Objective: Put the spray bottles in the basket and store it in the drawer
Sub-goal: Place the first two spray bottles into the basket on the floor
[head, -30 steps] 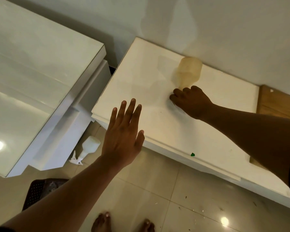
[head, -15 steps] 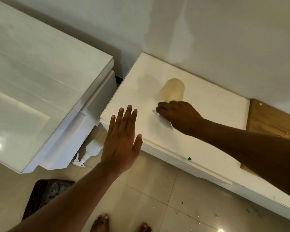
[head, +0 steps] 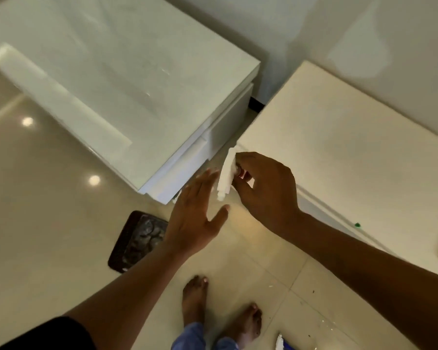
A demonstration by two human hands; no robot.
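Note:
My right hand is closed on a spray bottle and holds it in the air just off the left front corner of the cream low cabinet. Only the bottle's white trigger head shows, pointing down; the body is hidden behind my fingers. My left hand is open with fingers spread, just below and left of the trigger head, holding nothing. A dark perforated basket sits on the floor under my left forearm. A white tip of something shows on the floor behind my left hand.
A glossy white cabinet with drawer fronts stands to the left, a narrow gap apart from the cream one. My bare feet stand on the tiled floor. A small white and blue object lies at the bottom edge.
My right hand has lifted the spray bottle off the cream cabinet top and carried it left past the corner. My left hand has come under it. The view has swung left and down.

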